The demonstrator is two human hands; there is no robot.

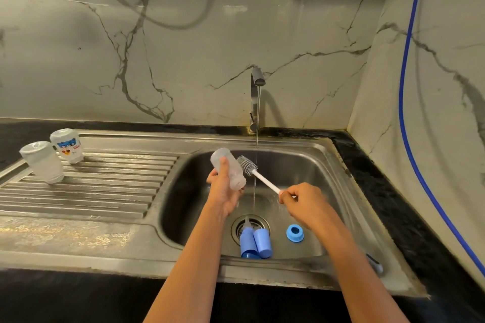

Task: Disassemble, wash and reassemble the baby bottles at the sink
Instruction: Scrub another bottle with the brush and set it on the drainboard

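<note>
My left hand (223, 189) grips a clear baby bottle body (231, 169) above the sink basin (309, 165), its mouth tilted down to the right. My right hand (301, 200) pinches the white handle of a bottle brush (248, 164). The grey bristle head lies against the bottle's outside, beside the thin water stream from the tap (257, 78). On the basin floor lie two blue caps (256, 242) over the drain and a blue screw ring (295, 232) to their right. A clear teat (246, 221) shows by the drain.
Two bottle bodies stand upside down on the ribbed drainboard at the left, one plain (43, 161) and one printed (67, 145). A small blue-grey handled object (375, 263) lies on the sink's right rim. A blue hose (409, 113) runs down the right wall.
</note>
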